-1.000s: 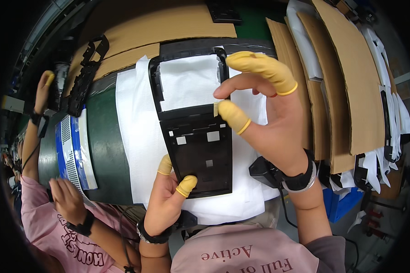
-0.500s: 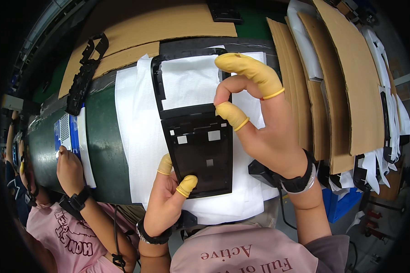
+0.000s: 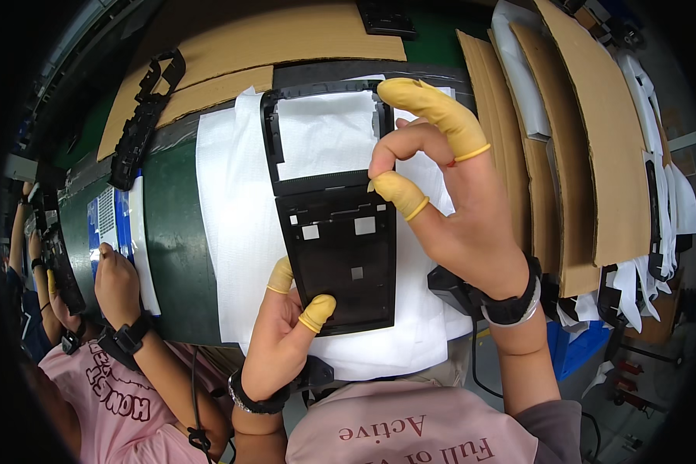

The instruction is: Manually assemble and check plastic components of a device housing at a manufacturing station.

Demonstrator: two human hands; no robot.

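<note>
1. From where I stand, the black plastic panel frame (image 3: 344, 271) is in front of the person, over white sheets (image 3: 236, 201) spread on the green counter (image 3: 179, 240). Its far end is a wide open window with white showing through; its near end is a dark solid plate with small cut-outs.
2. The left hand (image 3: 282, 336) grasps the panel frame by its near left corner. That grip has the thumb on top of the plate and a forefinger along the left edge, both in yellow finger cots.
3. The right hand (image 3: 450, 197) is at the panel frame's right side, beside the bar between window and plate. In this grip the thumb and a bare bent finger come together, while the forefinger, in a yellow cot, arches above. I cannot tell whether something thin is pinched between the tips.
4. A black wristband (image 3: 510, 303) circles the right wrist, and a dark bracelet (image 3: 257, 398) the left.
5. To the left, a co-worker's hand (image 3: 117, 286) is at the near end of some blue-and-white packets (image 3: 110, 220).
6. Beyond those, a long black bracket (image 3: 143, 116) lies partly across flat cardboard (image 3: 286, 39).
7. On the right, upright cardboard sheets (image 3: 595, 139) lean together, with a blue bin (image 3: 582, 348) below.
</note>
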